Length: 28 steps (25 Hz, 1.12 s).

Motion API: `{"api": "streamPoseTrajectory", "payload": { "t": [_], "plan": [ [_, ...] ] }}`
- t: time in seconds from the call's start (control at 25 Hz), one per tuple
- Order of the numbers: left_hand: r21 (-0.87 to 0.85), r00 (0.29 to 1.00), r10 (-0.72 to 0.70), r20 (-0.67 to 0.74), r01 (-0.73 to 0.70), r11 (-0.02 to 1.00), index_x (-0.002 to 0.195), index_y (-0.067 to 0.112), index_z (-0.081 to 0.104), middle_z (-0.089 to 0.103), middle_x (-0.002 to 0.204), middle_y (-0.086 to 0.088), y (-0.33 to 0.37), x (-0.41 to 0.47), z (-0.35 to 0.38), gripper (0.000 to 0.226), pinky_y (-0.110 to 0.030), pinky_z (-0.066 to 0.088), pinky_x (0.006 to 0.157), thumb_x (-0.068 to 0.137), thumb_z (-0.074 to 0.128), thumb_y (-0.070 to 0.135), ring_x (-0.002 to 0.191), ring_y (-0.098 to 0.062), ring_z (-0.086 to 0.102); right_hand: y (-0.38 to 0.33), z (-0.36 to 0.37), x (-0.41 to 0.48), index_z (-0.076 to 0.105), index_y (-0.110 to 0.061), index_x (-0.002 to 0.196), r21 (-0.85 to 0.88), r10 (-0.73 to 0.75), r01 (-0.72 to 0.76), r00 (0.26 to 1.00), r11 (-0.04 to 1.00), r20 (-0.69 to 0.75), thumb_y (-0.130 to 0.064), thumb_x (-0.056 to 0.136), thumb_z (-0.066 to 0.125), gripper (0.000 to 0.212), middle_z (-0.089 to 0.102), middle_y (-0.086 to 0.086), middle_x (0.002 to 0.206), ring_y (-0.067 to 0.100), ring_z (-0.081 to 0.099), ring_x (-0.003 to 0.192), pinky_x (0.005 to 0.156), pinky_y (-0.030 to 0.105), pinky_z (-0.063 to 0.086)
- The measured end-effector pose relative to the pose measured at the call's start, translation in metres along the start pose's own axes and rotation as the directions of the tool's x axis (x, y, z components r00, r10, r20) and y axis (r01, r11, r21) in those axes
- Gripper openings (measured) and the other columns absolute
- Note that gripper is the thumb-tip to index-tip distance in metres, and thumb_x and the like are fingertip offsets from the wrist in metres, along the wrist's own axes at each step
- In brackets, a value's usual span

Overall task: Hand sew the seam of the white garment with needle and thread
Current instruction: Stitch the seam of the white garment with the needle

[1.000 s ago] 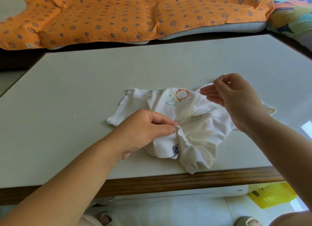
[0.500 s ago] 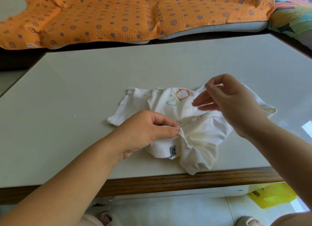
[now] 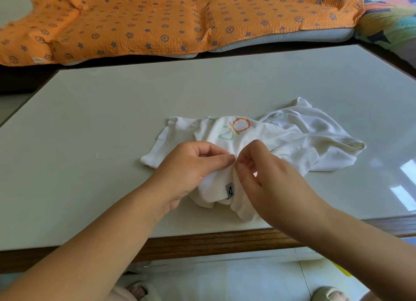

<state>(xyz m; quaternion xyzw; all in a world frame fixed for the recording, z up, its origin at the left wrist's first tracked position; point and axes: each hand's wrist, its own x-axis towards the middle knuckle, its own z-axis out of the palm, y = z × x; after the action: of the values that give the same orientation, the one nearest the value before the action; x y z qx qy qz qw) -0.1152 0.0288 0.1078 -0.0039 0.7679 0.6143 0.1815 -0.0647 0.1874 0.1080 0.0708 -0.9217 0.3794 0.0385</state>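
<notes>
Seen from the head camera, the white garment (image 3: 304, 138) lies crumpled on the counter (image 3: 112, 98), near the front edge. The left hand (image 3: 193, 168) pinches a fold of the cloth between thumb and finger. The right hand (image 3: 267, 183) is just beside it and its curled fingers pinch a tiny dark needle (image 3: 235, 157) at the fold. A grey label (image 3: 229, 190) shows just below the hands. A loose thread (image 3: 105, 157) lies on the counter to the left. An orange blanket (image 3: 157, 19) lies behind the counter.

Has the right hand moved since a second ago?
Yes. The right hand dropped from beside the orange print to below it, meeting the left hand.
</notes>
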Motion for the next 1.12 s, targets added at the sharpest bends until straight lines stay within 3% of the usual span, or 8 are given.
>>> {"api": "streamPoseTrajectory", "payload": {
  "t": [0.24,0.44,0.56,0.68,0.84,1.0,1.12],
  "plan": [
    [-0.058,0.999,-0.043,0.01,0.044,0.997,0.085,0.017,0.076,0.076,0.087,-0.001,0.0,0.0,-0.002,0.012,-0.027,0.049,0.076,0.08,0.075,0.028,0.084,-0.012,0.07,0.006,0.002,0.003,0.042,-0.019,0.093,0.011,-0.091,0.091,0.995,0.996,0.036,-0.023,0.1,0.044,0.009,0.057,-0.005,0.079,0.014,0.053,0.073,0.066,0.027,0.042],
    [-0.095,0.998,-0.048,-0.026,0.046,0.994,0.082,0.018,0.074,0.073,0.078,0.002,0.003,0.002,-0.005,0.006,-0.024,0.048,0.069,0.081,0.073,0.024,0.074,-0.009,0.067,0.008,-0.003,0.001,0.047,-0.019,0.091,0.058,-0.025,0.025,1.0,0.998,0.011,-0.022,0.098,0.047,0.008,0.058,-0.01,0.075,0.005,0.051,0.073,0.067,0.021,0.042],
    [-0.057,0.999,-0.026,-0.037,0.024,0.998,0.081,0.016,0.074,0.074,0.08,0.0,0.001,0.002,-0.002,0.011,-0.027,0.049,0.073,0.081,0.075,0.027,0.077,-0.011,0.067,0.005,0.002,-0.002,0.048,-0.018,0.092,-0.071,-0.139,0.132,0.985,0.989,-0.103,-0.023,0.098,0.046,0.008,0.062,-0.005,0.082,0.012,0.054,0.072,0.063,0.031,0.042],
    [-0.05,0.999,-0.018,-0.036,0.016,0.999,0.079,0.016,0.074,0.074,0.081,0.0,0.001,0.001,-0.001,0.012,-0.027,0.049,0.074,0.08,0.076,0.029,0.077,-0.01,0.067,0.004,0.009,-0.002,0.05,-0.011,0.085,-0.232,-0.267,0.23,0.953,0.945,-0.143,-0.013,0.092,0.05,0.007,0.056,-0.001,0.068,0.02,0.052,0.058,0.048,0.034,0.041],
    [-0.079,0.999,-0.053,-0.012,0.052,0.996,0.08,0.018,0.073,0.074,0.079,0.0,0.003,-0.001,-0.004,0.009,-0.025,0.049,0.07,0.081,0.074,0.027,0.074,-0.011,0.067,0.009,0.009,0.002,0.046,-0.011,0.084,-0.187,-0.232,0.219,0.971,0.958,-0.051,-0.005,0.091,0.051,0.01,0.05,-0.003,0.067,0.017,0.042,0.056,0.046,0.02,0.027],
    [-0.122,0.996,-0.072,-0.043,0.067,0.99,0.084,0.016,0.073,0.074,0.078,0.001,0.006,-0.001,-0.008,0.008,-0.022,0.05,0.063,0.082,0.073,0.024,0.071,-0.01,0.067,0.013,0.0,0.001,0.043,-0.016,0.091,-0.071,-0.186,0.196,0.975,0.978,0.121,-0.017,0.1,0.047,0.01,0.055,-0.002,0.076,0.018,0.047,0.068,0.063,0.029,0.04],
    [-0.128,0.997,-0.066,-0.051,0.059,0.99,0.085,0.017,0.073,0.074,0.08,0.001,0.005,0.001,-0.008,0.008,-0.022,0.05,0.062,0.084,0.072,0.025,0.073,-0.011,0.067,0.013,-0.01,0.004,0.045,-0.02,0.091,-0.046,-0.163,0.173,0.971,0.984,0.176,-0.023,0.1,0.046,0.009,0.057,-0.008,0.076,0.012,0.051,0.074,0.069,0.025,0.043]
  ]
}}
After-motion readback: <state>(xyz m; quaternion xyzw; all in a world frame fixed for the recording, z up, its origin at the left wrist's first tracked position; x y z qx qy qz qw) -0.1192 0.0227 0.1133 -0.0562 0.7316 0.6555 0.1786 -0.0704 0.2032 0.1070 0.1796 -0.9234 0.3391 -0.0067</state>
